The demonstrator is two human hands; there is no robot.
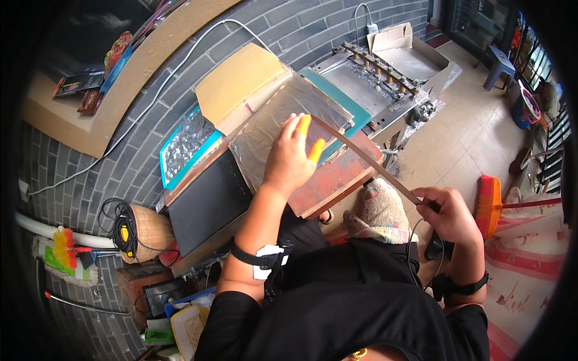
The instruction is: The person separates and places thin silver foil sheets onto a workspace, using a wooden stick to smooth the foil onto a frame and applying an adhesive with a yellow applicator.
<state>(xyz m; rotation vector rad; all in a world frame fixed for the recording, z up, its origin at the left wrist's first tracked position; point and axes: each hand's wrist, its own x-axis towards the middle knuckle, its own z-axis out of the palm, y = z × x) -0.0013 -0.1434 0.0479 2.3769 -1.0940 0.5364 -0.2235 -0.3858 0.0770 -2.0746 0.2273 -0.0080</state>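
Note:
My left hand [291, 155], with yellow covers on two fingers, lies over a stack of thin grey sheets [271, 119]; its fingertips are beside the far end of a long thin strip [361, 151]. Whether they grip it I cannot tell. My right hand [445, 212] is closed around the near end of that strip, out to the right above my lap. The stack rests on a red-brown board [338, 180], with a teal ribbed mat [356, 117] partly under it. A tan paper pile [244, 85] adjoins the stack at the wall side.
A blue-rimmed tray [187, 144] of shiny scraps and a black panel [210, 203] are at the left. A metal machine with a roller bar [384, 74] stands beyond the mat. A cloth [386, 210] covers something before me; an orange broom [488, 205] is at the right.

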